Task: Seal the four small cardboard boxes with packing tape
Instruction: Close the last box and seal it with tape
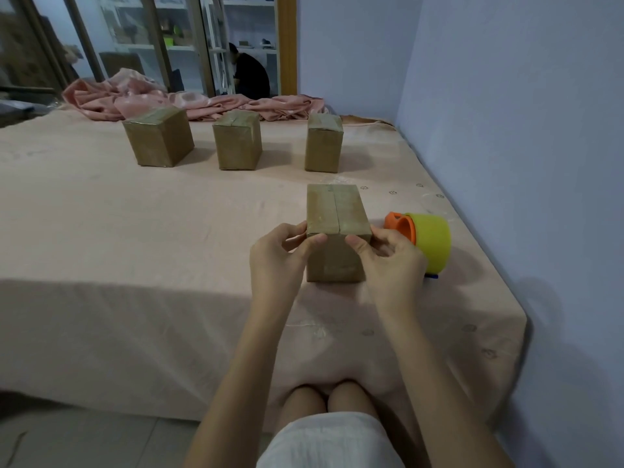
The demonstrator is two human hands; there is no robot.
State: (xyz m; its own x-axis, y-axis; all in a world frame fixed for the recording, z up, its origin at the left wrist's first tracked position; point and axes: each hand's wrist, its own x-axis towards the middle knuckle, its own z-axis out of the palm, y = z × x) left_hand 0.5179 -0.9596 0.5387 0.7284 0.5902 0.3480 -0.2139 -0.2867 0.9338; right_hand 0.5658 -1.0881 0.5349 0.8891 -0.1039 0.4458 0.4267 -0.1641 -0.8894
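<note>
A bed [135,231] covered in a pale pink sheet fills most of the view, its near edge dropping to a tiled floor [84,440] at seven o'clock. A crumpled pink blanket [189,103] lies along the far edge at eleven o'clock, and lilac walls close the corner at one to three o'clock.

Three cardboard boxes stand in a row well apart from each other toward twelve o'clock: the left box [158,136] turned corner-on, the middle box [237,140] and the right box [323,142], each upright with flaps closed.

The near box [334,214] stands upright at the centre, its top flaps shut with the seam running away from the viewer. The left hand [280,255] grips its nine o'clock side, thumb curled onto the front face at the top edge. The right hand [391,255] grips the three o'clock side the same way, thumb pressed to the front.

A yellow-and-orange tape dispenser [429,238] lies on the sheet just beside the right hand, at three o'clock of the near box.
</note>
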